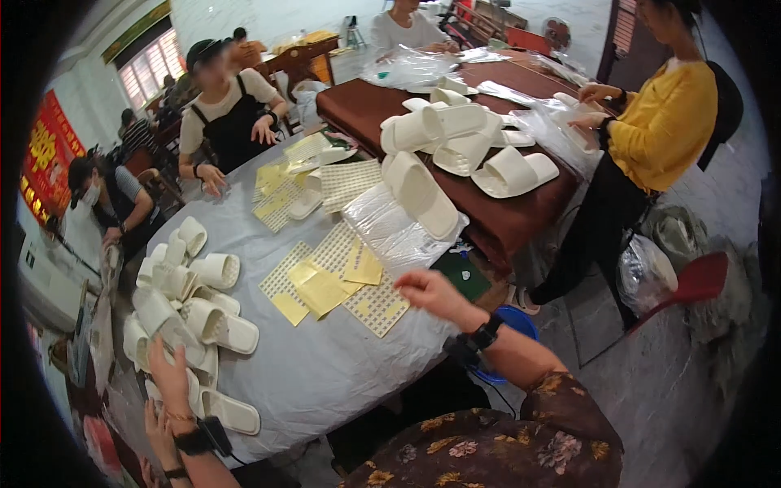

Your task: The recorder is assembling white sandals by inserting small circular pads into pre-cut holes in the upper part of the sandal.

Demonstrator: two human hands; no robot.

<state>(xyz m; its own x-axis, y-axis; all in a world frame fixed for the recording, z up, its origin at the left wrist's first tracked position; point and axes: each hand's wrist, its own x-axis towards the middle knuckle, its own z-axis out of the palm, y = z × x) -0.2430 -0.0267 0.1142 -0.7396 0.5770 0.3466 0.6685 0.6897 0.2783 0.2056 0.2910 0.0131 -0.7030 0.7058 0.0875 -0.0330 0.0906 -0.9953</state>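
My left hand (169, 382) is at the near left edge of a heap of white slippers (183, 281). Its fingers point up and spread apart, over or against the nearest slippers; whether they touch one I cannot tell. My right hand (435, 294) hovers above the near right part of the table, thumb and fingertips pinched together. Anything between them is too small to make out. Just left of it lie sheets of small printed stickers (376, 313) and a piece of yellow backing paper (324, 286). Another person's hand (159, 435) reaches in beside my left wrist.
The grey-covered table (325, 370) adjoins a brown-covered table (504, 207) with more slippers (508, 171) and clear plastic bags (415, 67). Co-workers stand across the table and at right. A blue bucket (517, 321) and a red chair seat (687, 285) are at right.
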